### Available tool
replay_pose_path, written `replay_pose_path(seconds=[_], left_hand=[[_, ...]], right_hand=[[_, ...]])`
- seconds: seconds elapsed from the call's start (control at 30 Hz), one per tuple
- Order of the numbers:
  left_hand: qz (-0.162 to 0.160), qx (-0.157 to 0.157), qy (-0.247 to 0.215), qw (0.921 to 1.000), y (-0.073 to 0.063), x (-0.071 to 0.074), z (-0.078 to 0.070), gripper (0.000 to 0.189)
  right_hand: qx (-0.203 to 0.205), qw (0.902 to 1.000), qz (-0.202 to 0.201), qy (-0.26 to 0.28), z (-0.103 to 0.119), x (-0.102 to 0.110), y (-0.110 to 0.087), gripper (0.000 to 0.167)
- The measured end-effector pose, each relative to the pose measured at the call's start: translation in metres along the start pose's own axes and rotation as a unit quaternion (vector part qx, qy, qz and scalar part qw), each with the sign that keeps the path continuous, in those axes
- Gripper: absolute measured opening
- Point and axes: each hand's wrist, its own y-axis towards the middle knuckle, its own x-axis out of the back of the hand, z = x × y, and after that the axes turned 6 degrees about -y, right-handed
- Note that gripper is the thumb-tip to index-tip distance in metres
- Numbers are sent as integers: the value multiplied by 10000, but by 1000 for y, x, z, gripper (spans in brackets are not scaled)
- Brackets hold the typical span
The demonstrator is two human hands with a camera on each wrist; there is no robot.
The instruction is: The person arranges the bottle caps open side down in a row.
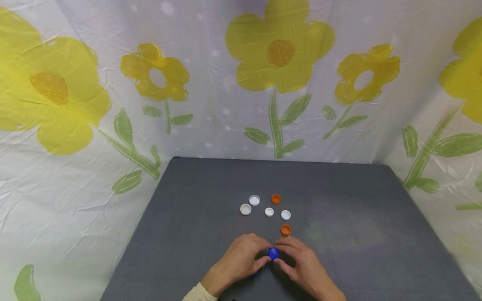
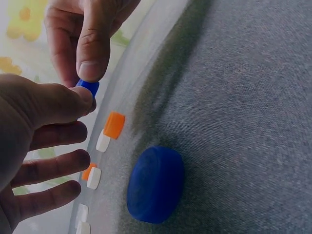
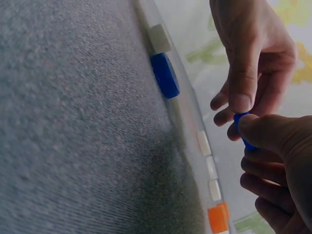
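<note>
Between the two hands is a small blue bottle cap, held above the dark table. My left hand pinches it from the left with thumb and index finger. The left hand's other fingers are spread apart. From the opposite side my right hand grips the same cap by thumb and fingertips. A second, larger-looking blue cap lies on the table beneath the left hand, mostly hidden by it in the head view.
Beyond the hands lie several white caps and two orange caps, with the nearer orange cap just past the right fingertips. A flower-printed curtain surrounds the far and side edges of the table.
</note>
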Motion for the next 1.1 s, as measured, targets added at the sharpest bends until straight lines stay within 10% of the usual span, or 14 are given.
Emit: replay_pose_path(seconds=[0.4, 1.1], left_hand=[[940, -293, 722, 9925, -1, -2, -6, 12], [1044, -466, 1323, 9846, -8, -22, -10, 20]], right_hand=[[12, 9972, 742, 72, 5, -2, -9, 26], [-6, 9836, 1800, -69, 3, -4, -16, 27]])
